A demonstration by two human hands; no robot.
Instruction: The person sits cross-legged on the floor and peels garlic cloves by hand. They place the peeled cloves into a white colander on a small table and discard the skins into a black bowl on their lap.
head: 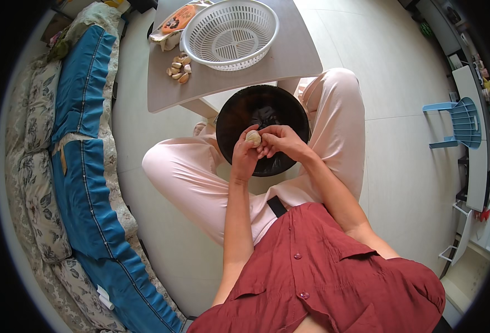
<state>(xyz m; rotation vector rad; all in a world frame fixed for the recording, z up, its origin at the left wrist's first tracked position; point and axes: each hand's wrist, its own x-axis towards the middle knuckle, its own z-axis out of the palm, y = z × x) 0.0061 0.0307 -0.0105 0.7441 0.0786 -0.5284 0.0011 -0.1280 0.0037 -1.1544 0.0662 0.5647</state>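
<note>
My left hand [245,156] holds a pale garlic bulb [253,138] between thumb and fingers. From the other side, my right hand [284,140] pinches with thumb and forefinger at the bulb's edge; what exactly lies between those fingertips is too small to tell. Both hands are over a round black bin [234,108] with a dark liner, standing on the floor between my knees. Ahead, a small pile of garlic cloves [179,70] lies on the grey table [211,85], left of a white slotted plastic basket [230,35] whose bottom shows bare.
A printed packet [178,21] lies at the basket's left. The table's front edge is just beyond the bin. A sofa [78,175] with blue covers runs along the left. On the right stand a blue plastic chair [466,123] and a low cabinet [472,166].
</note>
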